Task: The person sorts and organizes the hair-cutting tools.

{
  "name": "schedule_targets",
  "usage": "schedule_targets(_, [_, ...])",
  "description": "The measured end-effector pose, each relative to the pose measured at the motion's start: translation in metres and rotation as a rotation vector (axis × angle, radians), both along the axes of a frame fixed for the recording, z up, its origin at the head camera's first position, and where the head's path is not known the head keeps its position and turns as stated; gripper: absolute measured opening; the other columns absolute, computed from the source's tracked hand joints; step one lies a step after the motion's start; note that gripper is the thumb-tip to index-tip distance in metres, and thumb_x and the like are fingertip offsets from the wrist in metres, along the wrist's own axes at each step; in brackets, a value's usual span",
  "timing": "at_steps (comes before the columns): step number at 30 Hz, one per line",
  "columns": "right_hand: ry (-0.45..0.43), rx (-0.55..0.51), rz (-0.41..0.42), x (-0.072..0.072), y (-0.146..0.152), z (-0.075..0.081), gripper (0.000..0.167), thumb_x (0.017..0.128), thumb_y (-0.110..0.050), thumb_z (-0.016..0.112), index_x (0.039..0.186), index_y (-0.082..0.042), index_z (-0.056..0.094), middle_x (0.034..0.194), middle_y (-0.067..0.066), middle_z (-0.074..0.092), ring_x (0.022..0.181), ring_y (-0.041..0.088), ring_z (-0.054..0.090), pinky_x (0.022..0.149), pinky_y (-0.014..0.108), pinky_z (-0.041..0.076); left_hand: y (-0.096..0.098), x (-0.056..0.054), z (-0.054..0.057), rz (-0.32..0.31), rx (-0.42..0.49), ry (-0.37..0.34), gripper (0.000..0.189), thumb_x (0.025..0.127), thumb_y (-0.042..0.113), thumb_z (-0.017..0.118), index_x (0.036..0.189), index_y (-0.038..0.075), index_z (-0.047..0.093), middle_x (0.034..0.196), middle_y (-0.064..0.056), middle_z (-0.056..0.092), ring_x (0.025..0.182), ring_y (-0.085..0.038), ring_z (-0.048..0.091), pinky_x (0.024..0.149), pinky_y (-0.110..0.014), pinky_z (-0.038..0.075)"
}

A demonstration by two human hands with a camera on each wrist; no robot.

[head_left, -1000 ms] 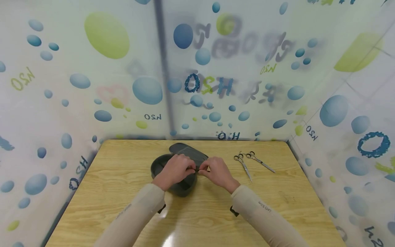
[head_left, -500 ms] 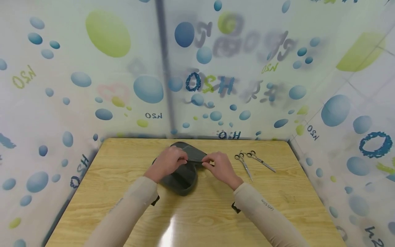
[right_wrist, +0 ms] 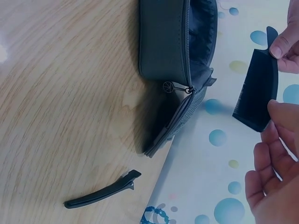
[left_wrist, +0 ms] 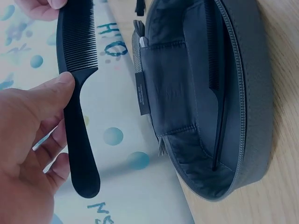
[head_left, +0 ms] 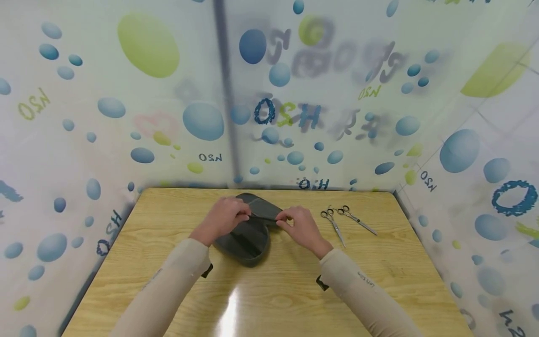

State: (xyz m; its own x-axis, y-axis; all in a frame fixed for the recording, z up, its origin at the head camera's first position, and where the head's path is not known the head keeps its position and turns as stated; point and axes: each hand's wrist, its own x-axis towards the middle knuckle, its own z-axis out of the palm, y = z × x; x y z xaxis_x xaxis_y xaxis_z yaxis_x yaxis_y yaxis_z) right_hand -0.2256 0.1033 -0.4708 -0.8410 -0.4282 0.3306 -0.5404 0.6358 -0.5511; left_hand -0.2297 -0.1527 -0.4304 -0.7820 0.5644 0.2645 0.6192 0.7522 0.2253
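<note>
- Currently, I see the black comb (left_wrist: 84, 158) held up between both hands, apart from the open grey case (left_wrist: 258, 107).
- My left hand (head_left: 223, 216) has its grip pinched at the comb's neck, where handle meets teeth; the handle's rounded end runs free past the thumb.
- My right hand (head_left: 300, 225) has its grip pinched on the spine near the far end of the toothed part, thumb against fingers, so most of the teeth lie between the two grips.
- From the head view, I read the long axis as left to right, sloping slightly, with the handle toward my left and the toothed end toward my right.
- In both wrist views, the teeth face the case side and the spine faces away.
- Inside the case I make out a thinner comb (left_wrist: 219, 86); a clip (right_wrist: 100, 190) and two pairs of scissors (head_left: 334, 228) rest on the surface (head_left: 168, 220).
</note>
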Motion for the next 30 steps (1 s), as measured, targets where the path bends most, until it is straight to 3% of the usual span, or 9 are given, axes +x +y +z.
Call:
schedule_targets(11, [-0.067,-0.002,-0.023,0.001,0.006,-0.002,0.01,0.091,-0.018,0.069,0.097,-0.015,0.076,0.09,-0.003,0.072,0.085,0.014,0.062,0.079,0.036,0.05,-0.009,-0.002,-0.002,-0.008,0.015,-0.045,0.006,0.087,0.016,0.072,0.092,0.013,0.075,0.089,0.002,0.073,0.083,-0.021,0.064,0.082,-0.044,0.05])
schedule_targets(15, [-0.071,-0.01,-0.02,0.002,0.008,-0.003,0.012,0.092,-0.021,0.067,0.099,-0.015,0.076,0.093,-0.003,0.072,0.086,0.012,0.062,0.08,0.035,0.051,-0.011,-0.003,-0.005,-0.022,0.032,-0.033,0.006,0.087,0.013,0.073,0.092,0.012,0.075,0.089,0.001,0.073,0.083,-0.021,0.064,0.081,-0.044,0.051])
schedule_targets(21, [-0.078,-0.035,-0.032,0.003,0.011,-0.004,0.019,0.098,-0.025,0.059,0.103,-0.014,0.074,0.096,-0.002,0.072,0.086,0.011,0.062,0.078,0.033,0.051,-0.017,-0.004,-0.009,0.004,0.047,0.014,0.005,0.084,0.012,0.075,0.09,0.012,0.075,0.087,0.0,0.073,0.082,-0.02,0.065,0.079,-0.04,0.053])
schedule_targets(30, [-0.203,-0.03,-0.031,0.005,0.013,-0.008,0.023,0.101,-0.028,0.054,0.106,-0.016,0.072,0.093,-0.003,0.07,0.083,0.008,0.06,0.075,0.03,0.05,-0.022,0.0,-0.012,0.05,0.04,0.028,0.006,0.087,0.014,0.073,0.091,0.014,0.076,0.089,0.001,0.072,0.085,-0.019,0.067,0.079,-0.039,0.055])
